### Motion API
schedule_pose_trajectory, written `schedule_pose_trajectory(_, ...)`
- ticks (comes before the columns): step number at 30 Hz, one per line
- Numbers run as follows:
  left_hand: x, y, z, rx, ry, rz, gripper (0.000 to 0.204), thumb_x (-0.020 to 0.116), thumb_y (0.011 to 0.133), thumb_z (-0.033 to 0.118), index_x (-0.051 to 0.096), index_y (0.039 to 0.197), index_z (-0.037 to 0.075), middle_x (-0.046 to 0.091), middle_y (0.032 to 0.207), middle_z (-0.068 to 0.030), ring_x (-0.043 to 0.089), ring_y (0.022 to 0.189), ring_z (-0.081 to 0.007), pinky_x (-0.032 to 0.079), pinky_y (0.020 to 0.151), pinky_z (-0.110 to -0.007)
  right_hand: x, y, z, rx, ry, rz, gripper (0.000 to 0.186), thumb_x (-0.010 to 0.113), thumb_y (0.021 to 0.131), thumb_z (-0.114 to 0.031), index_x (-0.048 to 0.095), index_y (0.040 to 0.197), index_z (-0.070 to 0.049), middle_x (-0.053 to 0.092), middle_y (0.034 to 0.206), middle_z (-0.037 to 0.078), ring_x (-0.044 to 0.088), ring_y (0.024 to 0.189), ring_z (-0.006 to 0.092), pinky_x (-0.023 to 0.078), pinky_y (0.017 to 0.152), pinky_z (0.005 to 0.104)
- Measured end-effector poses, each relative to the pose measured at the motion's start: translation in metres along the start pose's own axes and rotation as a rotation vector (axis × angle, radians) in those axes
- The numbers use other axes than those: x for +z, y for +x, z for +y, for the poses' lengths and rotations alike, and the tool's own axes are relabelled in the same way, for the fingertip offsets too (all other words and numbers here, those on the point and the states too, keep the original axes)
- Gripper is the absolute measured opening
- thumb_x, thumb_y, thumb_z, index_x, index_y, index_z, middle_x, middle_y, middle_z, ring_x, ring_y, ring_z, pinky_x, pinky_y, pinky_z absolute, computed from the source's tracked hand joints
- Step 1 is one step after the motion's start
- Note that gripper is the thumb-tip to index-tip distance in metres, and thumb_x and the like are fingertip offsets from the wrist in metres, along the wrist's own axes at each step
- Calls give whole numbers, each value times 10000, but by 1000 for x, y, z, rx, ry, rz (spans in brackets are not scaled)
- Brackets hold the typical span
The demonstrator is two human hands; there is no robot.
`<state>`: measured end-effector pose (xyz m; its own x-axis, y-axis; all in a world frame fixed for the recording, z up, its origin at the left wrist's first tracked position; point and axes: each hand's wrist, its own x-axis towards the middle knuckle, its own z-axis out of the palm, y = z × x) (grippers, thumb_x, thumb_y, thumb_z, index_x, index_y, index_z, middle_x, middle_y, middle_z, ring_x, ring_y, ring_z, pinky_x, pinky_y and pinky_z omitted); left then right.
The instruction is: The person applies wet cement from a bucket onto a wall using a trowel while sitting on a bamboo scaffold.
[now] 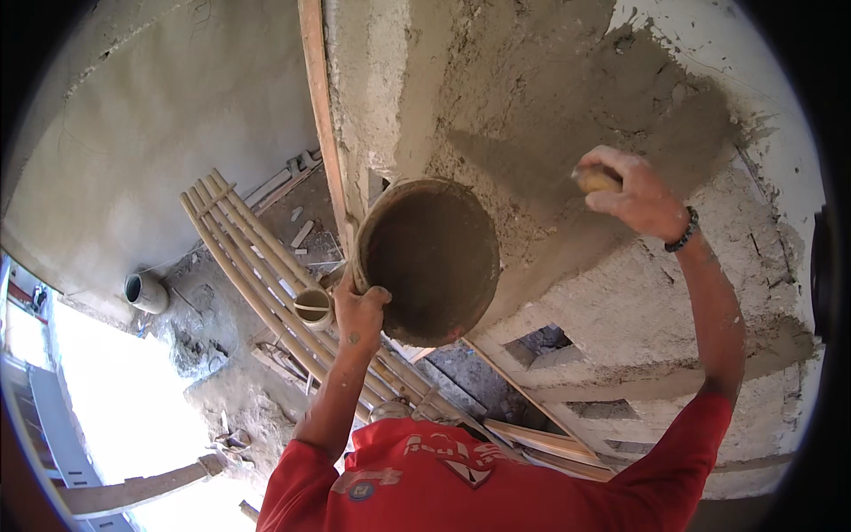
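Observation:
My left hand (pixel 359 319) grips the near left rim of a round, mortar-smeared bucket (pixel 362 244), its thumb over the edge. Wet grey mortar (pixel 434 257) lies inside, and the bucket's mouth is turned up toward me. Raised to the right, my right hand (pixel 634 191) is closed around a rounded, yellowish-brown tool handle (pixel 598 180); the rest of the tool is hidden or too blurred to make out. Behind that hand, a wall (pixel 550 80) carries a dark, damp patch of fresh mortar (pixel 647 115), with rough, bare masonry below it.
Bamboo poles (pixel 257 275) form a scaffold at the left and below me, with a small pail (pixel 312 306) on it. On the rubble-strewn floor lies a grey cylindrical container (pixel 146 294). An upright wooden board (pixel 324 106) edges the wall. Square openings (pixel 539 344) pierce the masonry.

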<state>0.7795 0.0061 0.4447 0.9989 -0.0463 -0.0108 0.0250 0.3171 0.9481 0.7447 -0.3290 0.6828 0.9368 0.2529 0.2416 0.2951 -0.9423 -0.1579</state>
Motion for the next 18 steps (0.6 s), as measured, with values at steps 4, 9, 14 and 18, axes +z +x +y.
schedule_pose_trajectory(4, 5, 2, -8, 73, 103, -25, 514, 552, 684, -4, 621, 1191, -46, 698, 996, -102, 637, 887, -190, 494, 857, -306, 78, -25, -15, -109, -200, -174, 351, 668, 783, -173, 659, 1115, -60, 662, 957, 198, 671, 812, 289, 530, 755, 442)
schedule_pose_trajectory(9, 4, -3, -5, 147, 269, -76, 607, 516, 708, -19, 539, 1313, -66, 665, 1132, -101, 618, 1027, -172, 463, 952, -287, 138, -14, -65, -187, -690, -138, 181, 597, 835, -139, 680, 984, -79, 663, 801, 108, 681, 805, 267, 534, 707, 419)
schedule_pose_trajectory(14, 10, -9, 3, 266, 352, -41, 576, 555, 683, 1, 572, 1257, -42, 648, 1116, -160, 621, 1042, -273, 453, 961, -336, 176, 1, -65, -226, -632, -191, 135, 598, 844, -150, 656, 942, -78, 657, 740, 87, 679, 794, 245, 530, 681, 400)
schedule_pose_trajectory(18, 5, -10, 10, 291, 311, -8, 550, 584, 666, 2, 592, 1215, -32, 619, 1121, -182, 614, 1057, -331, 450, 961, -365, 199, -13, -39, -109, -291, -272, 259, 607, 841, -175, 661, 1071, -67, 667, 752, 135, 676, 808, 309, 540, 724, 436)
